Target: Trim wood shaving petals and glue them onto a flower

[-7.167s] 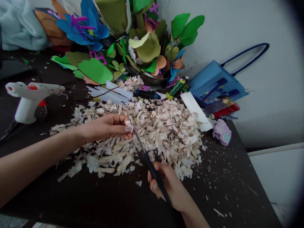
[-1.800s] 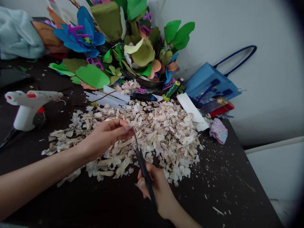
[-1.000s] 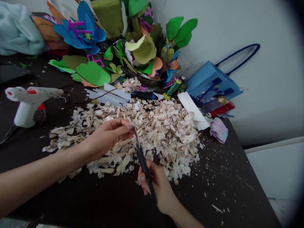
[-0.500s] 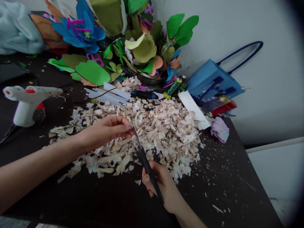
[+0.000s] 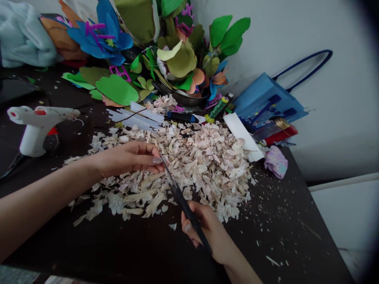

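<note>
My right hand (image 5: 209, 232), at the lower middle, is closed around black-handled scissors (image 5: 189, 215) seen edge-on. Their thin metal tip points up and left to the fingertips of my left hand (image 5: 133, 159). Those fingers are pinched together by the tip; what is between them is too small to make out. Below and around both hands spreads a wide pile of pale, dry, petal-like flakes (image 5: 204, 165) on the dark table (image 5: 118, 252).
A white glue gun (image 5: 35, 126) stands at left. Behind the pile are translucent sticks (image 5: 133, 118), a green thread spool (image 5: 217, 108) and colourful artificial flowers (image 5: 177, 59). To the right are a white strip (image 5: 242, 136), a blue bag (image 5: 266, 102) and a crumpled purple piece (image 5: 276, 161).
My right hand and the scissors have shifted slightly right and down. My left hand has moved slightly left, its fingers still pinched by the tip. The view has shifted a little.
</note>
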